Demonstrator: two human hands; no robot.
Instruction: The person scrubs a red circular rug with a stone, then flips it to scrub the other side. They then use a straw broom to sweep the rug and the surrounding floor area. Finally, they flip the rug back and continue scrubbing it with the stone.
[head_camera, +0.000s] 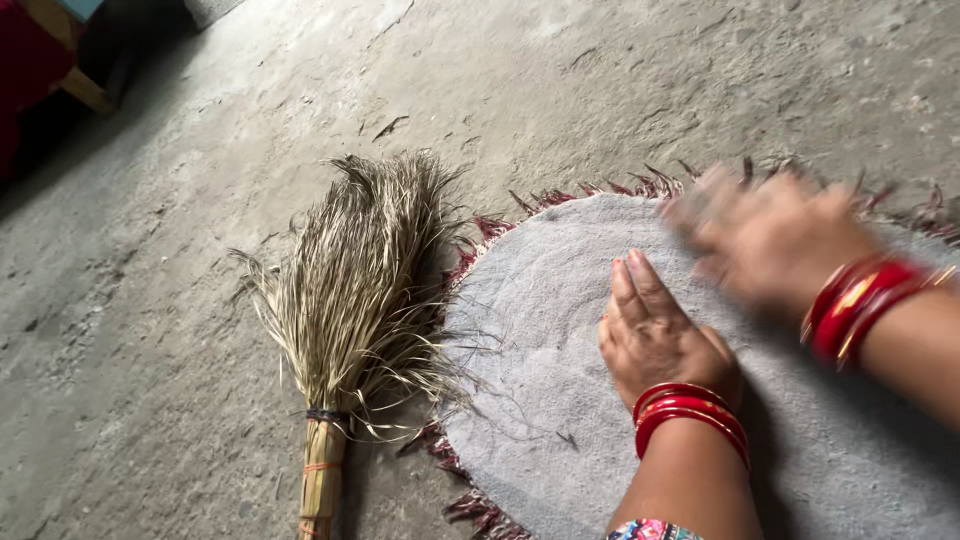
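A round grey mat (540, 380) with a dark red fringe lies on the concrete floor. My left hand (655, 340) rests flat on its surface, fingers stretched toward the far edge, with red bangles on the wrist. My right hand (770, 235) is blurred with motion over the far rim of the mat, fingers spread, holding nothing; red bangles circle that wrist too. A grass broom (355, 300) lies on the floor just left of the mat, its bristles touching the mat's fringe and its bound handle pointing toward me.
Rough grey concrete floor (180, 330) with cracks and bits of debris surrounds the mat. At the top left corner stands a wooden furniture leg (80, 85) beside red fabric, in shadow.
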